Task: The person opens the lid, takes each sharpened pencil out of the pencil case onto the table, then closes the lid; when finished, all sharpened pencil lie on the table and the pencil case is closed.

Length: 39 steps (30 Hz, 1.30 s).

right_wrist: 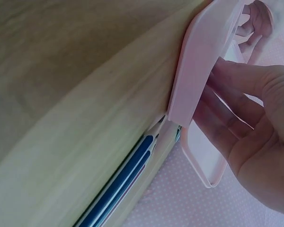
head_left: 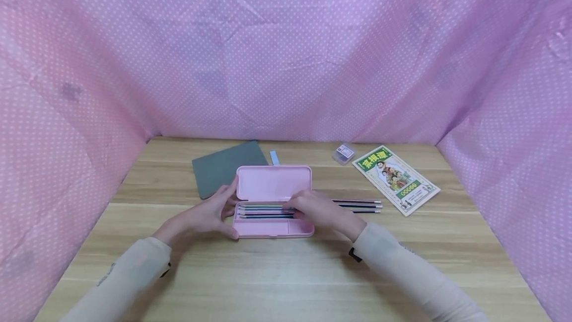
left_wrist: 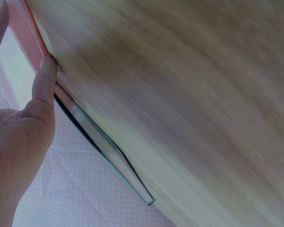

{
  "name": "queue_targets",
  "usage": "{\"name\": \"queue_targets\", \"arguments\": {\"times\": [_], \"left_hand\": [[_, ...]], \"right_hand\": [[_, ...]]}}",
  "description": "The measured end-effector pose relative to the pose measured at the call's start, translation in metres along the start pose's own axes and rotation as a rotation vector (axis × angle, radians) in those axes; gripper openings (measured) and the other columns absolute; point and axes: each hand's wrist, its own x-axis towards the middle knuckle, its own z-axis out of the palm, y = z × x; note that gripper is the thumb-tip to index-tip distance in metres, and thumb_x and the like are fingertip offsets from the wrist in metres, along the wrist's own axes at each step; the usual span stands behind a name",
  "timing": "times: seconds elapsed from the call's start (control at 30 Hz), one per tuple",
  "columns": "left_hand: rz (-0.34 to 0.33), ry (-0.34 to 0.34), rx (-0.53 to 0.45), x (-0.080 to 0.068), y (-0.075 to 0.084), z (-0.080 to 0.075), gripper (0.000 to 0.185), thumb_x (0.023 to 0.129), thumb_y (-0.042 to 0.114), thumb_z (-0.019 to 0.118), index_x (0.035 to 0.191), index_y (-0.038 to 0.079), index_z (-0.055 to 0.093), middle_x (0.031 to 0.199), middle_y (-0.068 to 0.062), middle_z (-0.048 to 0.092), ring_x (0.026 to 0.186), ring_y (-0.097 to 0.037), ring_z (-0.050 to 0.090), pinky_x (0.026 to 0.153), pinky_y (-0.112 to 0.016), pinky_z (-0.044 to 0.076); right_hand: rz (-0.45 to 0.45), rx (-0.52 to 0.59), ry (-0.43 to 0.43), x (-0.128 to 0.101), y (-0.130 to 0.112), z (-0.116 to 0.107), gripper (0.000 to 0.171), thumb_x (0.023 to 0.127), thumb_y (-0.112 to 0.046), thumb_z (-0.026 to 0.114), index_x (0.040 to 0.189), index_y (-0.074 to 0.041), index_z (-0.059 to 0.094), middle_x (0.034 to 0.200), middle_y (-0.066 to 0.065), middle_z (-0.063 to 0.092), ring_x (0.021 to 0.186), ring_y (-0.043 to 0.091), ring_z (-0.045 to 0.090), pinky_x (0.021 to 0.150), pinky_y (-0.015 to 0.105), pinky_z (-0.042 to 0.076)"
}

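A pink pencil case (head_left: pixel 262 229) lies with its lid (head_left: pixel 274 183) raised at the back. Several pencils (head_left: pixel 263 208) lie side by side in its rear compartment, points to the left. My left hand (head_left: pixel 207 217) spans the left end of the case, thumb at the front corner and fingers toward the hinge side, mostly straight. From the right, my right hand (head_left: pixel 315 210) reaches into the case, fingertips on the pencils' right ends. In the right wrist view its thumb and fingers (right_wrist: pixel 244 75) pass over the wall; the case hides their tips, so I cannot tell whether they pinch a pencil.
More pencils (head_left: pixel 366 206) lie on the table right of the case, partly behind my right hand. A dark green notebook (head_left: pixel 228 165) and a small pale strip (head_left: pixel 274 157) lie behind it. Farther right are a small clear box (head_left: pixel 343 153) and an illustrated booklet (head_left: pixel 395 179).
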Motion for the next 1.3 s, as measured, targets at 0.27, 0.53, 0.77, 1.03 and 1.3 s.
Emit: {"name": "queue_targets", "arguments": {"times": [0.27, 0.53, 0.77, 1.03, 1.3], "left_hand": [[-0.009, 0.006, -0.002, -0.0013, -0.0003, 0.0018, 0.148, 0.065, 0.012, 0.097, 0.161, 0.026, -0.015, 0.153, -0.012, 0.02, 0.142, -0.035, 0.035, 0.115, -0.04, 0.038], [0.02, 0.006, 0.001, -0.0027, -0.0001, 0.0012, 0.147, 0.067, 0.012, 0.096, 0.161, 0.023, -0.015, 0.153, -0.015, 0.02, 0.142, -0.037, 0.035, 0.114, -0.043, 0.038], [0.004, 0.007, -0.003, -0.0027, -0.0016, 0.0006, 0.148, 0.066, 0.014, 0.097, 0.161, 0.027, -0.015, 0.153, -0.012, 0.021, 0.141, -0.035, 0.036, 0.114, -0.041, 0.038], [0.018, 0.003, -0.005, -0.003, -0.0021, 0.0008, 0.147, 0.066, 0.014, 0.096, 0.161, 0.026, -0.015, 0.153, -0.013, 0.02, 0.142, -0.036, 0.036, 0.115, -0.041, 0.038], [0.037, -0.003, -0.002, -0.0013, -0.0013, 0.0009, 0.146, 0.068, 0.012, 0.096, 0.161, 0.024, -0.016, 0.152, -0.015, 0.021, 0.141, -0.037, 0.037, 0.115, -0.042, 0.038]], "right_hand": [[0.024, -0.029, 0.004, 0.0008, -0.0033, 0.0017, 0.034, 0.091, 0.001, 0.074, 0.123, -0.011, 0.075, 0.113, 0.004, 0.073, 0.103, 0.016, 0.067, 0.092, 0.033, 0.058], [0.02, -0.073, 0.02, 0.0023, -0.0047, 0.0033, 0.033, 0.09, -0.001, 0.075, 0.121, -0.014, 0.076, 0.104, 0.0, 0.073, 0.093, 0.012, 0.066, 0.084, 0.029, 0.059], [0.05, -0.057, 0.01, 0.0038, -0.0065, 0.0032, 0.035, 0.09, -0.001, 0.075, 0.122, -0.014, 0.076, 0.105, 0.0, 0.074, 0.088, 0.009, 0.064, 0.082, 0.03, 0.059], [0.06, -0.044, 0.012, 0.0044, -0.0057, 0.0043, 0.032, 0.09, -0.002, 0.075, 0.12, -0.012, 0.076, 0.107, 0.002, 0.074, 0.094, 0.012, 0.067, 0.085, 0.031, 0.059], [0.085, -0.036, 0.013, 0.0025, -0.0054, 0.0044, 0.029, 0.092, -0.003, 0.073, 0.12, -0.011, 0.076, 0.108, 0.002, 0.074, 0.093, 0.011, 0.067, 0.084, 0.031, 0.06]]}}
